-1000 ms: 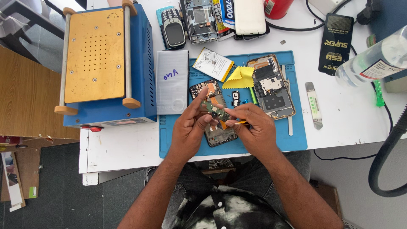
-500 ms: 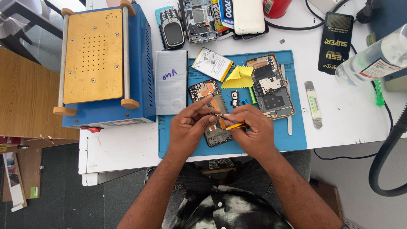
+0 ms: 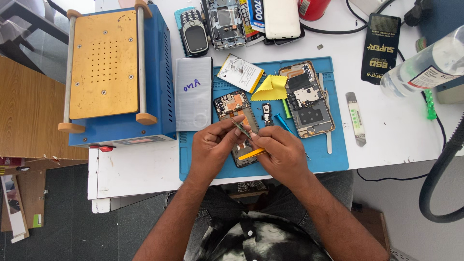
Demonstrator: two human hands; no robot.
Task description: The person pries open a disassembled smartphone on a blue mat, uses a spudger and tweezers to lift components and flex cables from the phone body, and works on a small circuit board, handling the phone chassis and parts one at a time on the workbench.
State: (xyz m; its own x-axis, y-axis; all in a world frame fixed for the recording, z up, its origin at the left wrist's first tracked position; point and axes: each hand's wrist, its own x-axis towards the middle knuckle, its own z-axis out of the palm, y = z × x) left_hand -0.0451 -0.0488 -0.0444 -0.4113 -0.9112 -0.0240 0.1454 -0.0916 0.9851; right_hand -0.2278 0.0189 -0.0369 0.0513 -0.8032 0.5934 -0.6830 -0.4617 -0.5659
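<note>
My left hand [image 3: 215,145] pinches a small narrow circuit part [image 3: 241,128] at its fingertips, above the blue work mat [image 3: 338,154]. My right hand [image 3: 282,152] meets it from the right, gripping a thin orange-yellow tool [image 3: 251,154] whose end sticks out under the fingers. Below both hands lies an opened phone [image 3: 232,106] with copper-coloured insides, its lower half hidden by my hands. A second opened phone [image 3: 309,99] lies to the right on the mat.
On the mat are a yellow cloth [image 3: 271,88], a white battery [image 3: 240,72], a blue screwdriver [image 3: 282,123] and a silver plate [image 3: 193,94]. A blue heating machine [image 3: 116,72] stands left. A keypad phone [image 3: 195,31], a clear bottle [image 3: 425,67], a metal spudger [image 3: 356,121] and a black hose [image 3: 435,183] are nearby.
Both hands have come down a little toward me with the small part, uncovering more of the opened phone's top. The grip on the part and the tool is the same.
</note>
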